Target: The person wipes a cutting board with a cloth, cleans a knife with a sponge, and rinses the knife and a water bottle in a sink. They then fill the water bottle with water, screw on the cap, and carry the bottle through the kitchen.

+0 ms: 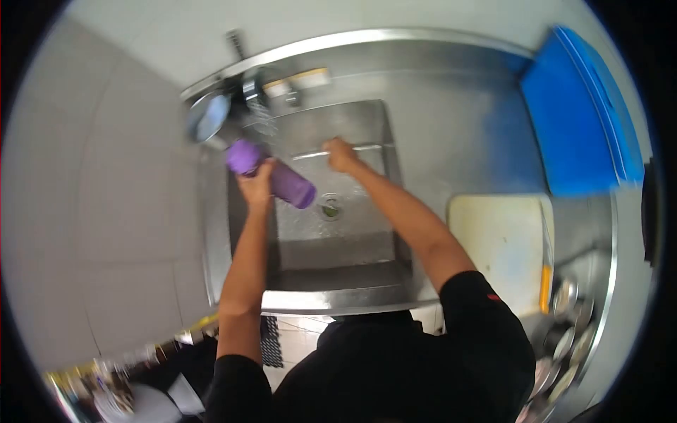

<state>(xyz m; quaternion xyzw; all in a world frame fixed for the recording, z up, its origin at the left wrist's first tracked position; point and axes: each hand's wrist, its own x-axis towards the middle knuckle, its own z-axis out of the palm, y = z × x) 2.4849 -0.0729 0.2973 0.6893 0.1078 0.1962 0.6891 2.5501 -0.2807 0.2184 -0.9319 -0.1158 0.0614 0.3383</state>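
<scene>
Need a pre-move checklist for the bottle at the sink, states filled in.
1. Left hand gripping the purple bottle: ok, fingers around it near one end.
2. Bottle over the sink: ok, held at a slant above the basin.
3. Right hand free: cannot tell; it looks closed, contents hidden.
4. Drain clear: not ok, something green shows in it.
5. Bottle closed: cannot tell, too blurred.
6. Orange-handled knife away from both hands: ok, at the right edge of the cutting board.

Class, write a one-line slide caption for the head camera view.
Left hand grips a purple cylindrical bottle over a rectangular stainless-steel sink; right hand hovers nearby, seemingly empty.
</scene>
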